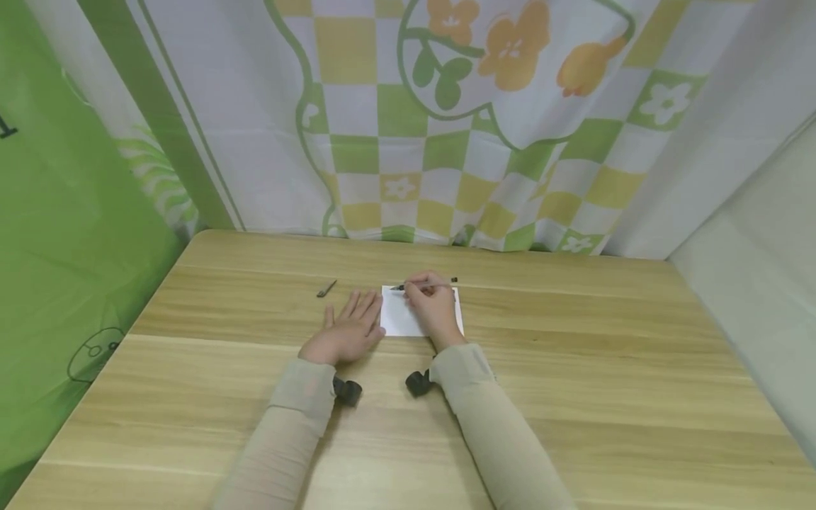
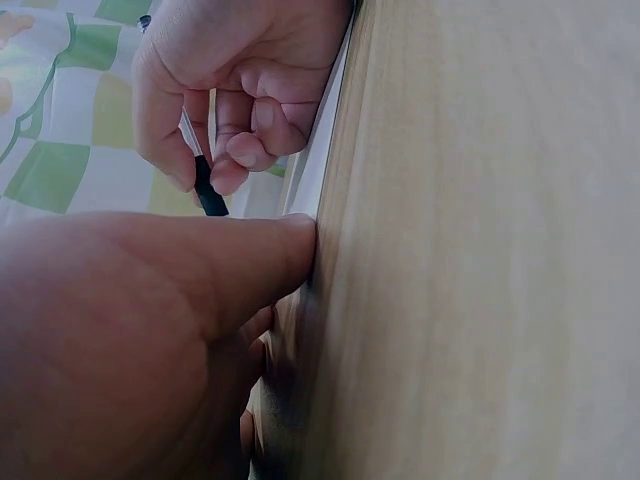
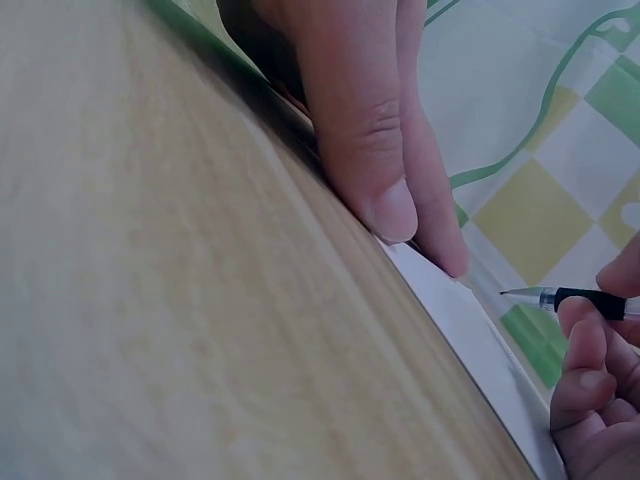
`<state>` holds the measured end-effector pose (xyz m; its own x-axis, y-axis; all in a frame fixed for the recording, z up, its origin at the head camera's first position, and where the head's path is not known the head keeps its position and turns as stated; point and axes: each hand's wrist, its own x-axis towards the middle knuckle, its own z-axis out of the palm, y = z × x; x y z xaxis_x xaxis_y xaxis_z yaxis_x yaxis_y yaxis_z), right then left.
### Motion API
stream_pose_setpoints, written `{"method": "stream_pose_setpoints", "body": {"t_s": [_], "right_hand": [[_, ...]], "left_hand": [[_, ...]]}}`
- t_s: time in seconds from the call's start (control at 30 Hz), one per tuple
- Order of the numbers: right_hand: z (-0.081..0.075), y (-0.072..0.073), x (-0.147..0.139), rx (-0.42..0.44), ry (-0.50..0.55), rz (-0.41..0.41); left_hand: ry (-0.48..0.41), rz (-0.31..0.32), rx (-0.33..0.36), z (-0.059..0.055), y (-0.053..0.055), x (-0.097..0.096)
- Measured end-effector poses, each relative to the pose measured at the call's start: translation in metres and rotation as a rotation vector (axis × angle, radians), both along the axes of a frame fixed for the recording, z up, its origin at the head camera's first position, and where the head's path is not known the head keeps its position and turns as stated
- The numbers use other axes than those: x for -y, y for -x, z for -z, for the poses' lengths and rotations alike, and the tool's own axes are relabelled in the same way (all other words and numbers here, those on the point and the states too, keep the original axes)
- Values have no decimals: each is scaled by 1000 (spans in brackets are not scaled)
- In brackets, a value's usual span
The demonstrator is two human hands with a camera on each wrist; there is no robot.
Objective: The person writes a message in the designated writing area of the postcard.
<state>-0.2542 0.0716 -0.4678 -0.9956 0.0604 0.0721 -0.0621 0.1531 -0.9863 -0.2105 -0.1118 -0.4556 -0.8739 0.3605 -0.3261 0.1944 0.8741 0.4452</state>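
A small white sheet of paper [image 1: 398, 319] lies on the wooden table. My right hand [image 1: 433, 301] rests over its right part and pinches a pen [image 1: 440, 283] with a clear barrel and black grip. The pen's bare tip points left, near the paper's upper left corner; in the right wrist view the pen [image 3: 590, 302] shows its tip apart from the sheet. My left hand [image 1: 347, 333] lies flat with fingers spread, its thumb and index finger touching the paper's left edge. In the left wrist view the left thumb [image 2: 270, 255] presses on the paper's edge.
A dark pen cap [image 1: 327, 288] lies on the table [image 1: 605, 368] just beyond the left fingertips. A checked, flowered curtain [image 1: 459, 156] hangs along the table's far edge. Green cloth [image 1: 76, 212] hangs at the left. Black wrist cameras [image 1: 348, 392] sit at both wrists.
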Motion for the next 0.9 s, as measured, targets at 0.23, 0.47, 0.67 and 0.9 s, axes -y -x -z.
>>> {"method": "stream_pose_setpoints", "body": {"t_s": [0.23,0.47,0.67,0.9], "right_hand": [[1,0,1,-20,-77,-4],[1,0,1,-30,-103,-17],[1,0,1,-55,-99,-26],[2,0,0,-69,-94,-22]], "left_hand": [[11,0,0,-1,0,0],[-14,2,3,-2,0,0],[-5,-3,-6,1,1,0],[-2,3,-13,4,2,0]]}}
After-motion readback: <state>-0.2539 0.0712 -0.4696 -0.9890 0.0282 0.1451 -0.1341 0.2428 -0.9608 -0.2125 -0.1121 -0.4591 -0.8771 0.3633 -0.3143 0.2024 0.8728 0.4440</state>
